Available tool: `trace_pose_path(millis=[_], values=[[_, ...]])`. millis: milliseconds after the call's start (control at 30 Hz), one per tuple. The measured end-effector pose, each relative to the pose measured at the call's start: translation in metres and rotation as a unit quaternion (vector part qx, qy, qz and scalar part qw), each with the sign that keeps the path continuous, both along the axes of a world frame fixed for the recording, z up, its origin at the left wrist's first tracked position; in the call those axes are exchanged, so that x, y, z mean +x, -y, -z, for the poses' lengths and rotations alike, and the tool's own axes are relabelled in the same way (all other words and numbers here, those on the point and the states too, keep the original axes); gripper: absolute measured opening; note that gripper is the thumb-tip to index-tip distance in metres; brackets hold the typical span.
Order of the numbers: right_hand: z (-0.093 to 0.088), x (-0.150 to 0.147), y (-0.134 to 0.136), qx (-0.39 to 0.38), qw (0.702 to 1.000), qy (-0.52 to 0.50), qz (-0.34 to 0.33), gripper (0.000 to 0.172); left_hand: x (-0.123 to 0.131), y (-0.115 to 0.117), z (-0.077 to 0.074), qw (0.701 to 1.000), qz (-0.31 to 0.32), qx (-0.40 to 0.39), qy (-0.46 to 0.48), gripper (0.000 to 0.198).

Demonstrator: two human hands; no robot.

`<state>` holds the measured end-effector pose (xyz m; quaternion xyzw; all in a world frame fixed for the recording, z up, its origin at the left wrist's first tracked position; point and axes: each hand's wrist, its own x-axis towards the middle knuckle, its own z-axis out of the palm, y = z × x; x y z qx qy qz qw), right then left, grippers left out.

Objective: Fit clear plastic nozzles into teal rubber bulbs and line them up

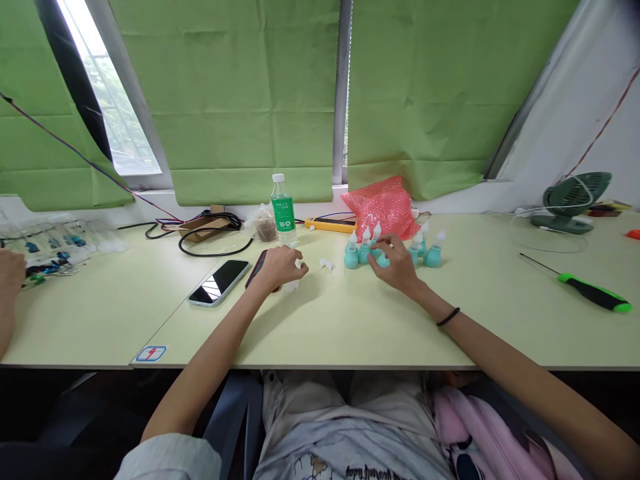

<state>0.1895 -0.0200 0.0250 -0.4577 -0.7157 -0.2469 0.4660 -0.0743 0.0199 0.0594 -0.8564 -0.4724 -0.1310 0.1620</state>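
My left hand (284, 267), palm down with fingers curled, is above the table beside a dark-cased phone (256, 268). Small clear plastic pieces (291, 286) show just under it; whether the fingers touch them is hidden. My right hand (396, 265) reaches into a cluster of teal squeeze bulbs with pointed whitish tips. Its thumb and fingers curve around one teal squeeze bulb (383, 259), partly covered by the hand. Other bulbs stand upright on both sides, such as the left bulb (351, 257) and the right bulb (433, 256). Small white pieces (327, 265) lie between my hands.
Behind the bulbs lies a red bubble-wrap bag (383, 207). A water bottle (284, 213) stands near a black cable (215, 253). Another phone (219, 283) lies left. On the right are a screwdriver (595, 292) and a fan (570, 203). Another person's hand (10, 273) is at far left.
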Motion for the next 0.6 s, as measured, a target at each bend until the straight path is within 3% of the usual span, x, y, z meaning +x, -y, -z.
trace_pose_path(millis=[133,333,500,600], values=[[0.01,-0.016,0.005,-0.045,0.997,0.039,-0.058,0.01,-0.001,0.001,0.002,0.994,0.045,-0.074,-0.072,0.037],[0.015,-0.02,0.008,-0.088,0.992,0.041,-0.077,0.009,0.002,0.004,0.007,0.983,0.09,-0.138,-0.082,0.027],[0.016,-0.025,0.012,-0.122,0.986,0.054,-0.102,0.012,0.0,0.002,0.008,0.975,0.139,-0.166,-0.055,0.026],[0.016,-0.03,0.018,-0.143,0.98,0.057,-0.123,0.018,0.005,0.005,0.01,0.965,0.174,-0.192,0.029,0.031]])
